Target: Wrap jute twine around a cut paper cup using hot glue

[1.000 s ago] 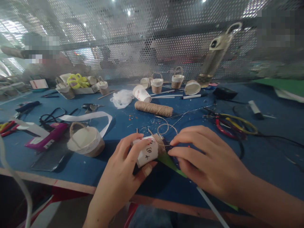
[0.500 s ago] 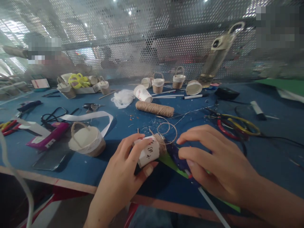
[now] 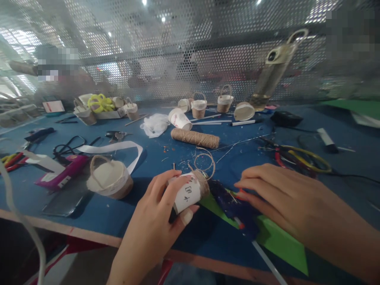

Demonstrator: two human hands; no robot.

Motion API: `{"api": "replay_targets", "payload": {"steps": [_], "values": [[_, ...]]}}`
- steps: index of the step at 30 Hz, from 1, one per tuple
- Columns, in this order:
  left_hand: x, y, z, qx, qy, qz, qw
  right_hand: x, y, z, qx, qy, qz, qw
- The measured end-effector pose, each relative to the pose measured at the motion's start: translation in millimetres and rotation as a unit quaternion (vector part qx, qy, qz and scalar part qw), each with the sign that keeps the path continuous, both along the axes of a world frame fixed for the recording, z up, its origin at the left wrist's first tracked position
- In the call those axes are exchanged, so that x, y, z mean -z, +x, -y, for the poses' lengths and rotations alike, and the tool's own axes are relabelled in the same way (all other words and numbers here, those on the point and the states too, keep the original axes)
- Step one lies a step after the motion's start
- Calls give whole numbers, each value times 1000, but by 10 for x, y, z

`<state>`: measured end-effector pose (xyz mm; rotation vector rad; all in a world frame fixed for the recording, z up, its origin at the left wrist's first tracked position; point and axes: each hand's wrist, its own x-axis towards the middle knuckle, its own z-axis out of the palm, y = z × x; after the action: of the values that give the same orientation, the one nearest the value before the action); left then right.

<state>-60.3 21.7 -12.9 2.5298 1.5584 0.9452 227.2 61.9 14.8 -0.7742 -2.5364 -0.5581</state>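
Observation:
My left hand (image 3: 160,209) is wrapped round a small white paper cup (image 3: 187,196) lying tilted on its side. Handwriting shows on the cup, and brown twine (image 3: 202,184) is wound about its right end. A loose loop of twine stands out above that end. Close beside it is the nozzle of a dark blue glue gun (image 3: 227,202), with a white glue stick (image 3: 268,261) out of its back. My right hand (image 3: 279,198) has its bent fingers at the gun's side, by a small red part. Its thumb and the gun's handle are hidden.
Green paper (image 3: 285,243) lies under the glue gun. A twine spool (image 3: 194,138) and white plastic bag (image 3: 156,125) are farther back. At left stand a twine-wrapped basket (image 3: 111,180) and a phone (image 3: 63,202). Wire and pliers (image 3: 299,158) lie at right, below a tall bottle (image 3: 273,75).
My right hand has drawn back to the right, off the glue gun's body, uncovering more of the gun and green paper. The twine loop has shifted slightly left. My left hand keeps hold of the cup.

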Motion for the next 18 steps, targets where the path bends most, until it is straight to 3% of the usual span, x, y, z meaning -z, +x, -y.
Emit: {"api": "replay_targets", "payload": {"steps": [10,18], "values": [[-1,-7,-4,-2,4,-3,1000,81,202,161,39,-55,39,997],[2,-9,1,-3,-1,-4,1000,8,76,164,37,-112,-6,993]]}}
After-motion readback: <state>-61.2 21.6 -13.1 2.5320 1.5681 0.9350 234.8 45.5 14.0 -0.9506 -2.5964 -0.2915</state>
